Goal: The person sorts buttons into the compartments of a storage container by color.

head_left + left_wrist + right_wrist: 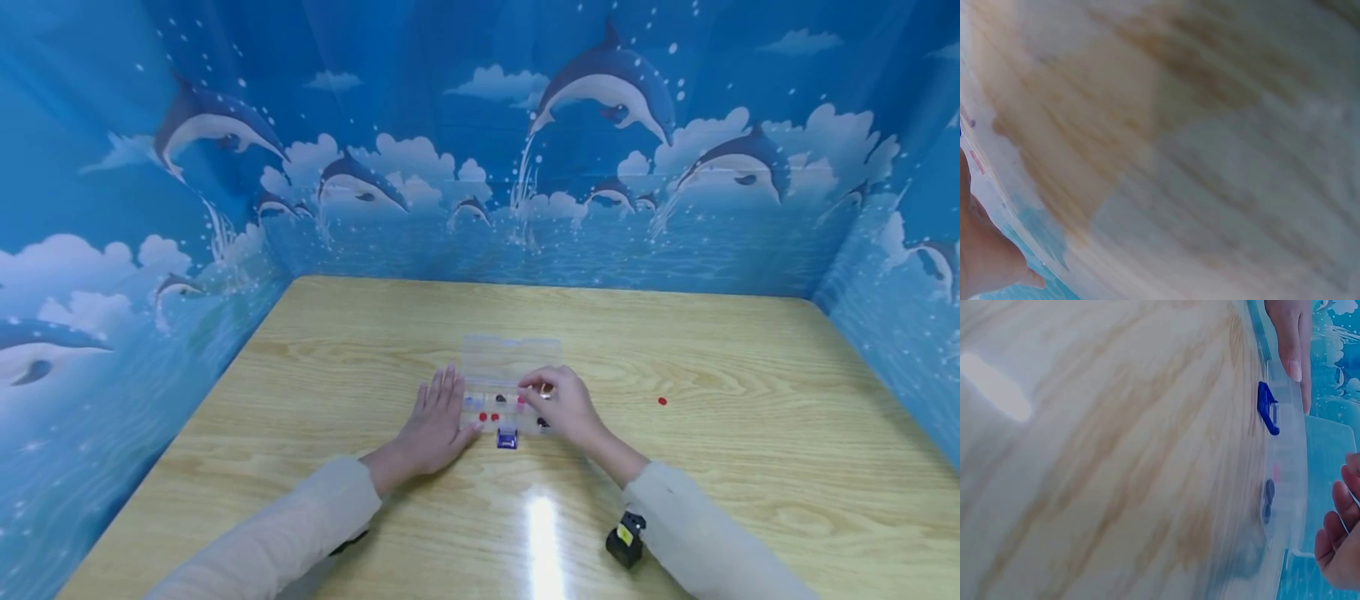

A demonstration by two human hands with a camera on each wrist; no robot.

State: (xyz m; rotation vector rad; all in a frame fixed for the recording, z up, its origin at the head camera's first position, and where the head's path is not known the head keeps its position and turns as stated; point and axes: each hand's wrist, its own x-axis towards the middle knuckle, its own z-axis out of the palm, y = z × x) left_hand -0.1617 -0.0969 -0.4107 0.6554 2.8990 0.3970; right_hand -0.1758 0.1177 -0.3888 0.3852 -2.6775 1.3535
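Observation:
A clear plastic compartment box [491,427] lies on the table, its transparent lid [510,358] swung back and its blue latch [507,438] at the front. Small red pieces [483,417], a dark piece [501,399] and pale bluish pieces [472,402] sit in its compartments. Against the box's left end rests my left hand [435,425], fingers straight, thumb near the front corner. Over the right half is my right hand [566,406], its fingers bent and thumb close to the index finger. Whether anything is between those fingertips is unclear; the right wrist view [1341,531] cuts them off.
A small red disc [662,402] lies on the wooden table [750,442], right of the box. A black device [625,542] hangs at the right wrist. Blue dolphin-print cloth [450,125] stands around the table's back and sides.

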